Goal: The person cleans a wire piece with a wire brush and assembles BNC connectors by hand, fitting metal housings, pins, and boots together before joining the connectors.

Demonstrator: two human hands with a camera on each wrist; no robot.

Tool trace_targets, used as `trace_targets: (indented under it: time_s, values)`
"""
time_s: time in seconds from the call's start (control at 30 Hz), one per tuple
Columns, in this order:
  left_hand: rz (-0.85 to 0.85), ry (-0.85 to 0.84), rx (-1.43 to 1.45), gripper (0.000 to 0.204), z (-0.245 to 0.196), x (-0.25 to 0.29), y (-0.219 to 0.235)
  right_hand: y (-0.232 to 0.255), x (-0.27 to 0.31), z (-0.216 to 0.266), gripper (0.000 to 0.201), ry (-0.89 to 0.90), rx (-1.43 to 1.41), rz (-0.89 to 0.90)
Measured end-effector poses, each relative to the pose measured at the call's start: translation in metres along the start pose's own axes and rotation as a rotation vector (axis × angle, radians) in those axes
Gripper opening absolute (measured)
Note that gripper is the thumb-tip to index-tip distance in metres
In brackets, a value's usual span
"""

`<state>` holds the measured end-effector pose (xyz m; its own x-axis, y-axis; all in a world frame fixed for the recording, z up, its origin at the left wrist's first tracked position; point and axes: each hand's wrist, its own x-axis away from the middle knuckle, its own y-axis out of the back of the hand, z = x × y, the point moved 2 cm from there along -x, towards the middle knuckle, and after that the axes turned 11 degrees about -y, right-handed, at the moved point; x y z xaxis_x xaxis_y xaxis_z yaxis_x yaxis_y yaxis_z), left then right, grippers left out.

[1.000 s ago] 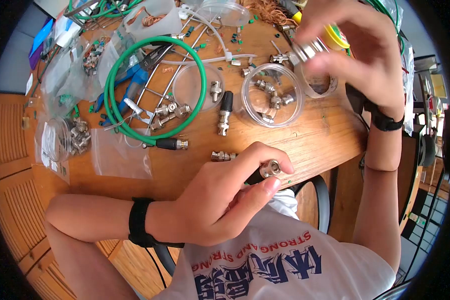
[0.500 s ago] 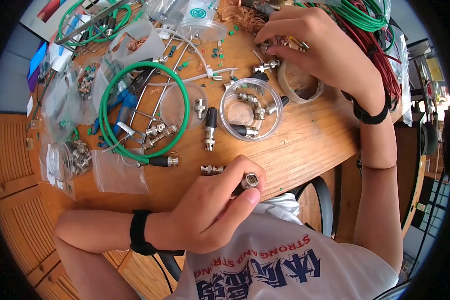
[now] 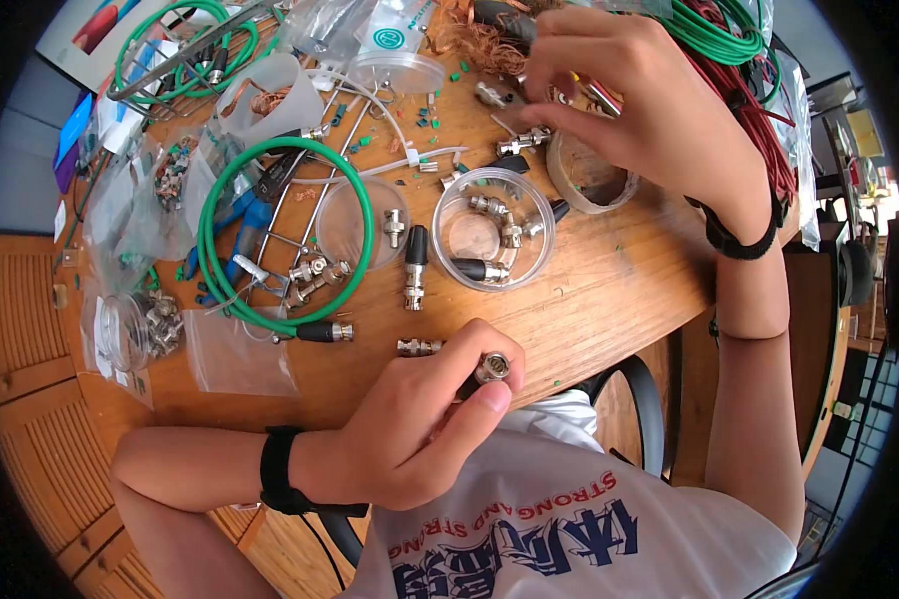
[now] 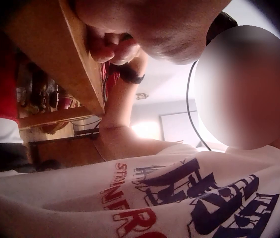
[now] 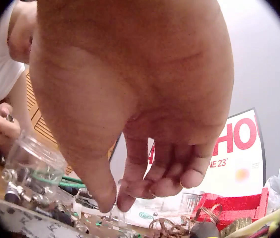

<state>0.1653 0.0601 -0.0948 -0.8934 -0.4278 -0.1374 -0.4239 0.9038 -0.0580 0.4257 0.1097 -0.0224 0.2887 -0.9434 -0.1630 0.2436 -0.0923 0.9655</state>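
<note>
In the head view my left hand [image 3: 420,424] grips a silver BNC connector [image 3: 491,367] near the table's front edge. Its round open end faces up between thumb and index finger; the rest is hidden in the fist. My right hand [image 3: 639,90] hovers at the back right, over a cardboard ring [image 3: 591,205]. Its thumb and fingers are apart in the head view, with no object seen between them. Just past its fingertips lies a small silver connector [image 3: 491,95]. In the right wrist view the fingers [image 5: 167,187] hang loosely bent.
A clear round dish [image 3: 440,262] holds several connectors. Left of it stand a black-sleeved connector [image 3: 416,268], a clear lid [image 3: 335,245] and a coiled green cable [image 3: 370,215]. Another connector [image 3: 420,346] lies by the left hand. Plastic bags [image 3: 120,235] and copper strands [image 3: 484,50] lie farther out.
My right hand has moved left from near the ring. The silver metal piece seen between its fingers earlier is no longer there. My left hand keeps its grip; the view has shifted.
</note>
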Motion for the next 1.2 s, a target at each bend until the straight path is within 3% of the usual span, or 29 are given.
trace_targets:
  time_s: [0.1,0.33,0.4,0.53,0.63,0.7,0.73,0.8,0.93,1.03,1.2]
  values:
    - [0.003,-0.004,-0.011,0.010,0.000,0.000,0.000,-0.014,0.009,-0.010,0.009,-0.004,-0.066,0.034]
    - [0.017,-0.008,-0.009,0.012,0.001,0.000,0.001,-0.028,0.010,-0.014,0.011,-0.066,-0.043,0.029]
    - [0.008,0.012,0.002,0.018,-0.001,0.001,0.000,-0.030,0.011,-0.012,0.012,-0.169,-0.100,0.025]
    - [-0.036,0.030,0.053,0.027,0.002,0.002,-0.002,-0.026,0.008,-0.009,0.013,-0.202,-0.089,0.064]
    - [-0.053,-0.001,0.072,0.029,0.004,0.003,0.000,-0.012,0.000,-0.002,0.014,-0.213,-0.242,0.085]
    - [-0.077,0.019,0.071,0.029,0.003,0.003,0.000,-0.002,-0.003,0.010,0.018,0.072,-0.350,-0.014]
    - [-0.099,0.037,0.068,0.030,0.003,0.003,0.000,-0.002,-0.004,0.009,0.018,0.073,-0.351,-0.012]
    - [-0.099,0.037,0.077,0.029,0.003,0.003,0.000,-0.001,-0.006,0.010,0.017,0.297,-0.548,0.030]
    - [-0.081,0.058,0.114,0.017,0.004,0.005,0.003,-0.007,0.000,0.011,0.019,0.271,-0.723,0.128]
    - [-0.111,0.006,0.089,0.028,0.005,0.002,-0.002,-0.013,0.001,0.012,0.018,0.274,-0.771,0.123]
    - [-0.105,0.023,0.091,0.028,0.003,0.003,0.000,-0.012,0.003,0.018,0.016,0.287,-0.779,0.141]
